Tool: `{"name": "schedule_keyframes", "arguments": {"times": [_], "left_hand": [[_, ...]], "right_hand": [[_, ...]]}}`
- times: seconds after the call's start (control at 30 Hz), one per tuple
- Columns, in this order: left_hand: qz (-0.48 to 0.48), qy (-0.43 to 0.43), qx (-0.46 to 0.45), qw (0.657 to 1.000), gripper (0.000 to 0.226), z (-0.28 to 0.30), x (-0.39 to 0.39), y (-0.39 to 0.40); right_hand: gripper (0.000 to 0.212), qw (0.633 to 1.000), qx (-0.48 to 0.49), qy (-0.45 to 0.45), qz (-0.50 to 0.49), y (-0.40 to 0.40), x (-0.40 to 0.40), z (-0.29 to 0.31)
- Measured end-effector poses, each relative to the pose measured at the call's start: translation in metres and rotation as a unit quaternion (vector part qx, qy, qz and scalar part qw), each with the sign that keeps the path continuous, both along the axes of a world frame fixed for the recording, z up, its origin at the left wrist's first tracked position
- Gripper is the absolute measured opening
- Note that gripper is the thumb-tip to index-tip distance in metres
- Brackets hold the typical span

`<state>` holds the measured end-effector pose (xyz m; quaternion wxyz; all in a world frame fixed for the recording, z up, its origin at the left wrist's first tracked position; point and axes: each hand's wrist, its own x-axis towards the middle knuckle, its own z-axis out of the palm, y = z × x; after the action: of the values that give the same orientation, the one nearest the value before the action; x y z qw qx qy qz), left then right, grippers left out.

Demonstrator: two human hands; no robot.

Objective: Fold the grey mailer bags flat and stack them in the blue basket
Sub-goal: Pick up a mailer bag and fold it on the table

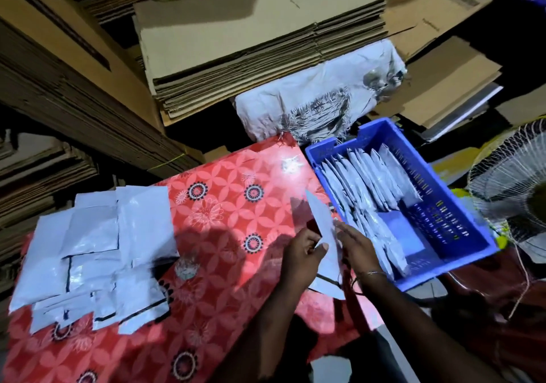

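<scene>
A folded grey mailer bag (320, 220) stands on edge between my hands, just left of the blue basket (461, 243). My left hand (301, 252) grips it, thumb across its lower part. My right hand (356, 242) lies flat against its right side with straight fingers. Several folded grey bags (363, 187) stand packed in the basket's left half. A loose pile of unfolded grey mailer bags (94, 249) lies on the left of the red floral table cover (224, 211).
Stacks of flattened cardboard (260, 43) rise behind the table. A white woven sack (319, 102) lies behind the basket. A wire-guarded fan (514, 187) stands at the far right, close to the basket's right wall.
</scene>
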<state>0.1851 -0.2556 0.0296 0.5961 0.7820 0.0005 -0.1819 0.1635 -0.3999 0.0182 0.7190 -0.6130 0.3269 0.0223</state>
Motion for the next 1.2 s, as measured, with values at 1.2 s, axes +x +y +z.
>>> {"name": "schedule_keyframes", "arguments": {"times": [1.2], "left_hand": [[-0.017, 0.102, 0.264, 0.959, 0.049, -0.113, 0.025, -0.260]], "right_hand": [[0.024, 0.900, -0.249, 0.167, 0.317, -0.251, 0.019, -0.148]]}}
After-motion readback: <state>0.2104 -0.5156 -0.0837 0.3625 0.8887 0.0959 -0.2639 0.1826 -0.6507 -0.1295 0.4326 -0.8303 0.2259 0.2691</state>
